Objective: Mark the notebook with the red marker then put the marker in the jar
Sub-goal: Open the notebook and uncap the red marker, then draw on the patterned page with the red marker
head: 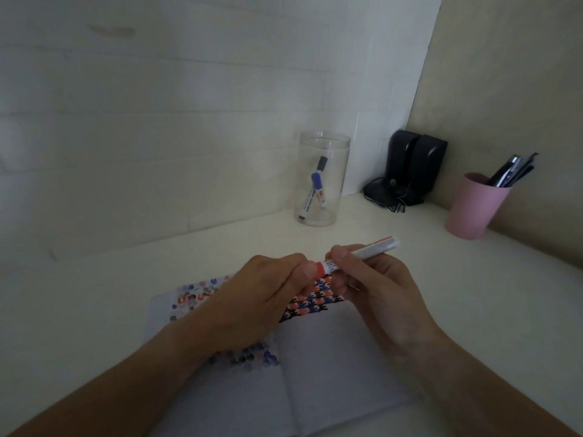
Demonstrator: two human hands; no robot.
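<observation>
red marker held level above the notebook, white barrel pointing up and to the right, red cap end toward the left. right hand wrapped around the barrel, thumb on top near the cap, fingers curled beneath. left hand closed on the red cap, thumb and fingertips pinching it; cap seated or partly off, cannot tell. notebook lying open on the white counter, blank pale pages toward the near edge, patterned cover or page with red, blue and black shapes showing under and between both hands. clear jar upright at the back of the counter, close to the wall, well apart from the hands, open at the top. inside it, a blue-capped marker and a black-capped marker, both leaning. black speakers in the corner to the right of the jar, cable tangled at the base. pink cup further right on the counter, dark pens sticking out of its rim. both forearms bare, entering from the lower edge.
</observation>
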